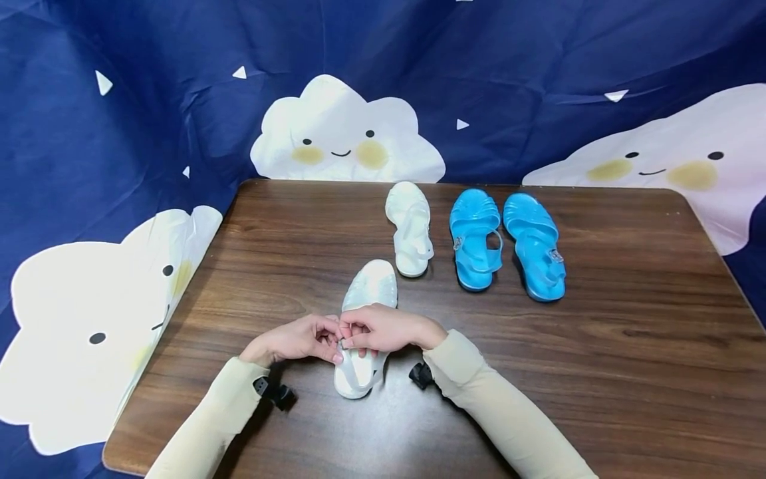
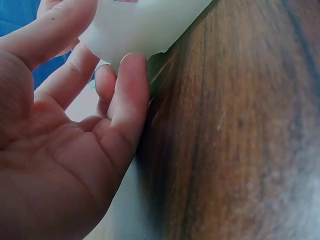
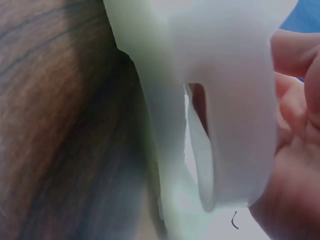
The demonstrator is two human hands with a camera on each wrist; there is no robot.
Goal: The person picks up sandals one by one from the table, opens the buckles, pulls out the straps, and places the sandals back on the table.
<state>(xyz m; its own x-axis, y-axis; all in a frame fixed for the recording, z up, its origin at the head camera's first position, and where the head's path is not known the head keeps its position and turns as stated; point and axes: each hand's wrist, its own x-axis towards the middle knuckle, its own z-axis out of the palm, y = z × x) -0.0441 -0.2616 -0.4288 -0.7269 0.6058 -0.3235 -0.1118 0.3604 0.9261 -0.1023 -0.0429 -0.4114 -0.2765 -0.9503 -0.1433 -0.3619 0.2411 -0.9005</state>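
Note:
A white jelly sandal (image 1: 371, 285) lies on the table with its toe pointing away from me, and both hands meet over its left side. My left hand (image 1: 299, 338) pinches the ankle strap at the sandal's left edge between thumb and fingers. From the right, my right hand (image 1: 389, 328) reaches across the sandal, its thumb and fingertips closed on the strap by the small buckle. The left wrist view has the sandal's pale side (image 2: 145, 27) at the fingertips. In the right wrist view the looped strap (image 3: 240, 135) stands in front of the right hand (image 3: 300, 115), hiding its fingertips.
Beyond the hands lies a second white sandal (image 1: 405, 199). To its right are two blue sandals, one (image 1: 475, 207) next to the other (image 1: 529, 218). They stand on a brown wooden table (image 1: 628, 346). A dark blue cloth (image 1: 179, 40) with cloud faces hangs behind it.

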